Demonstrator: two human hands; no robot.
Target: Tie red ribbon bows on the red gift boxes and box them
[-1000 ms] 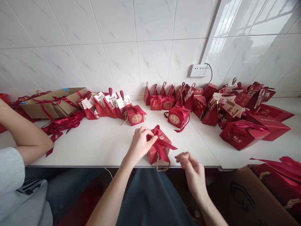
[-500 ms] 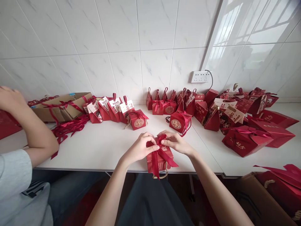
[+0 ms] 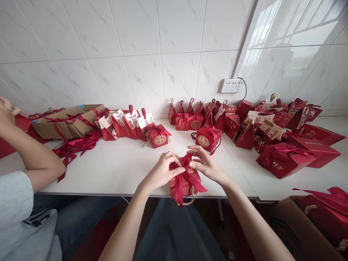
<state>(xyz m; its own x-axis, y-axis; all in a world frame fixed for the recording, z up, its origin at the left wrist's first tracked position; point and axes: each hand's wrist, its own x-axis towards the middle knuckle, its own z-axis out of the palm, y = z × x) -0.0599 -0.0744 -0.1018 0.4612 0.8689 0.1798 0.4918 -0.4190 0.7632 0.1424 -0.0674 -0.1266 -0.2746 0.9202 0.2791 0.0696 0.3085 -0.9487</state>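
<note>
A small red gift box (image 3: 193, 176) with gold print stands at the table's front edge, its twisted cord handle (image 3: 187, 202) hanging over the edge. Across its top lies a red ribbon (image 3: 179, 188) tied in a bow, both tails draped down the front. My left hand (image 3: 165, 169) pinches the bow's left side between thumb and fingers. At the bow's right loop is my right hand (image 3: 205, 165), thumb tip against the ribbon and fingers raised and spread. The bow's knot is partly hidden by my fingertips.
Finished-looking red boxes with bows (image 3: 159, 137) stand behind, with several tagged boxes (image 3: 132, 123) beside them. Loose ribbons (image 3: 78, 145) and a cardboard box (image 3: 67, 125) lie left, near a co-worker's arm (image 3: 40, 156). Larger red boxes (image 3: 285, 159) crowd the right. A power strip (image 3: 232, 86) is on the wall.
The fingers of my right hand have lifted and spread away from the bow. My left hand keeps its pinch. The co-worker's arm has shifted left.
</note>
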